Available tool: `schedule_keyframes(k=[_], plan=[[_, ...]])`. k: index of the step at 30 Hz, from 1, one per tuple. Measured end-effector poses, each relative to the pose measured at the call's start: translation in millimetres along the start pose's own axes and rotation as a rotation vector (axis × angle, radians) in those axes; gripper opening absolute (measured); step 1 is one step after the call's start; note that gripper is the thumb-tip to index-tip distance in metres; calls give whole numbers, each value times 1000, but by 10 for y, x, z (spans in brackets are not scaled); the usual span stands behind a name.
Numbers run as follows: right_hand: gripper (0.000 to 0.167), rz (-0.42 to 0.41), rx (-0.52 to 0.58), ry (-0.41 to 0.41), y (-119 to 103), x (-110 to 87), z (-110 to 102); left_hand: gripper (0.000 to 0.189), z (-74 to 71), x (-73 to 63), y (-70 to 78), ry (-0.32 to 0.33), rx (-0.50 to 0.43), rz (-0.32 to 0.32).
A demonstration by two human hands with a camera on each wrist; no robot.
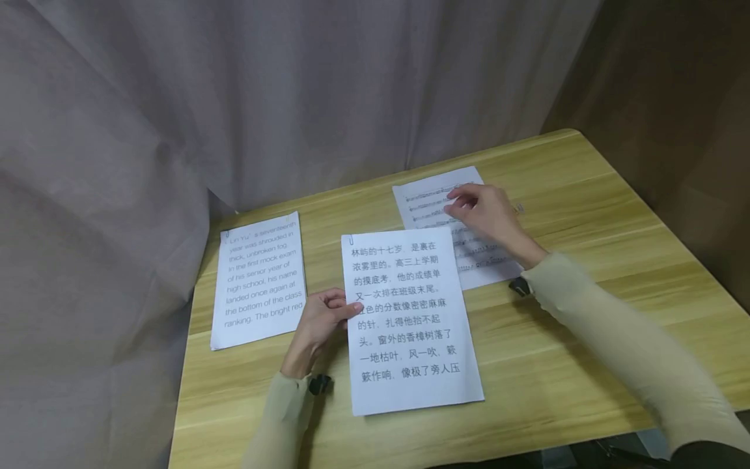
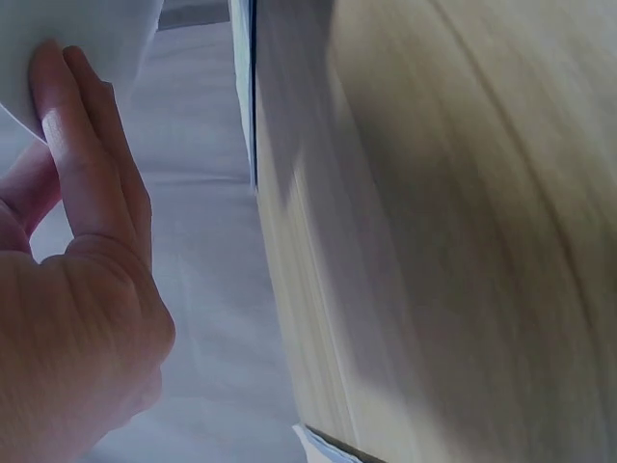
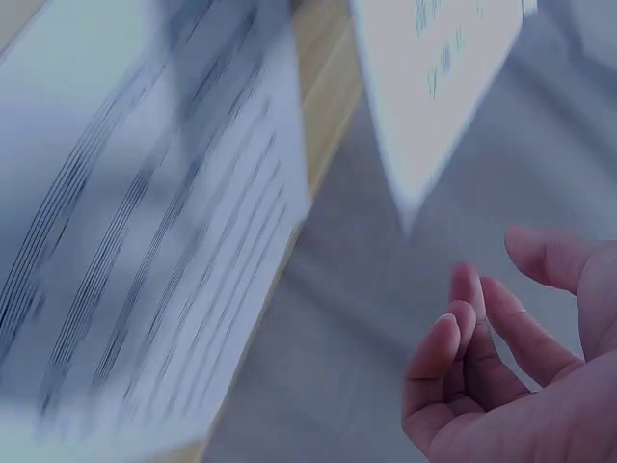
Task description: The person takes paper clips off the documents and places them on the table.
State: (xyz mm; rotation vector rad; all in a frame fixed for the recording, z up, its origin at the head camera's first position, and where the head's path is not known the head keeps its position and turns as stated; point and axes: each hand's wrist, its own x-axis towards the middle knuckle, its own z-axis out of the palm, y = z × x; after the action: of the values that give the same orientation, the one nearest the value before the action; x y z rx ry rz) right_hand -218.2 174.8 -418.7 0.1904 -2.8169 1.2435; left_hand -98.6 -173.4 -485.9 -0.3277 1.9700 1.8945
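Note:
My left hand (image 1: 321,319) pinches the left edge of a sheaf of paper printed in large Chinese characters (image 1: 404,319), thumb on the front and fingers behind. That sheaf is held up off the table, with a paper clip (image 1: 351,240) at its top left corner. In the left wrist view, the fingers (image 2: 92,164) lie against the white back of the paper. My right hand (image 1: 486,212) hovers over a sheet of printed music (image 1: 428,202), holding nothing. Its fingers are loosely bent, and the thumb stands apart from them in the right wrist view.
An English-text sheaf (image 1: 258,280) with a paper clip (image 1: 227,233) lies at the table's left. Small, indistinct items (image 1: 518,208) lie just right of my right hand. The wooden table (image 1: 615,260) meets a grey curtain (image 1: 328,98) behind.

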Motion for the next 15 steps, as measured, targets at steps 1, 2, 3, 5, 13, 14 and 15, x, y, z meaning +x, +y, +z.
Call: schedule_keyframes(k=[1,2,3,5,13,14,15], plan=[[29,-20,4,-16,-72,-4,68,19,2,0,9,-7,-1,-3],[28,-46,7,-29,-126,-9,138,19,12,-1,12,-11,-2,-5],[28,-72,15,-47,-175,-14,203,20,21,1,10,-14,-1,-5],[28,-116,23,-80,-268,-21,327,23,42,-5,14,-22,-3,-8],[38,-209,11,-234,-564,-19,708,25,91,-10,20,-59,24,2],[39,-216,14,-253,-591,-15,746,26,95,-12,21,-64,30,5],[40,-223,17,-270,-620,-11,779,26,99,-14,22,-69,35,8]])
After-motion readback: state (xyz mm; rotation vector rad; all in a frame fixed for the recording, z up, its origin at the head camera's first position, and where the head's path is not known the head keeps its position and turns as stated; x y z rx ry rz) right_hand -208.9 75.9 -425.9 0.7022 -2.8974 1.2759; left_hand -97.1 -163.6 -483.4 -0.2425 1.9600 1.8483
